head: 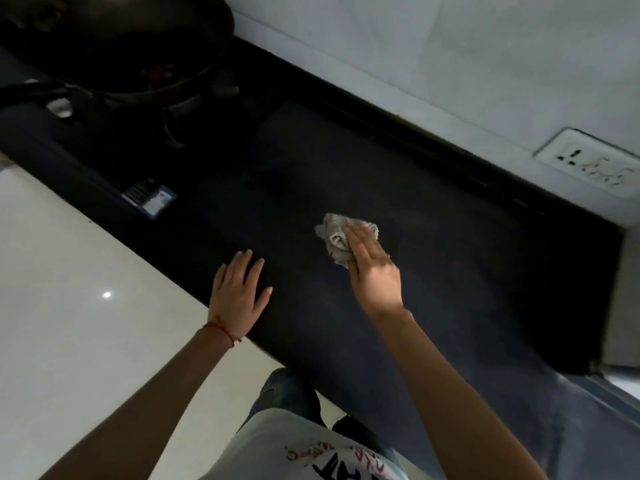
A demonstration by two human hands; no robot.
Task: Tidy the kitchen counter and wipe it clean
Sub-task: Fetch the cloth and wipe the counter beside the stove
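Note:
A dark stone kitchen counter (433, 271) runs diagonally across the head view. My right hand (372, 268) presses a crumpled grey cloth (337, 235) flat onto the counter near its middle, fingers laid over the cloth. My left hand (239, 292) rests flat on the counter's front edge, fingers spread, holding nothing; a red thread is tied around its wrist.
A black wok (114, 46) sits on a dark gas stove (86, 140) at the upper left. A white tiled wall with a socket plate (595, 161) runs behind the counter. Pale glossy floor (69, 323) lies on the left. A light surface edge (623, 306) is at the right.

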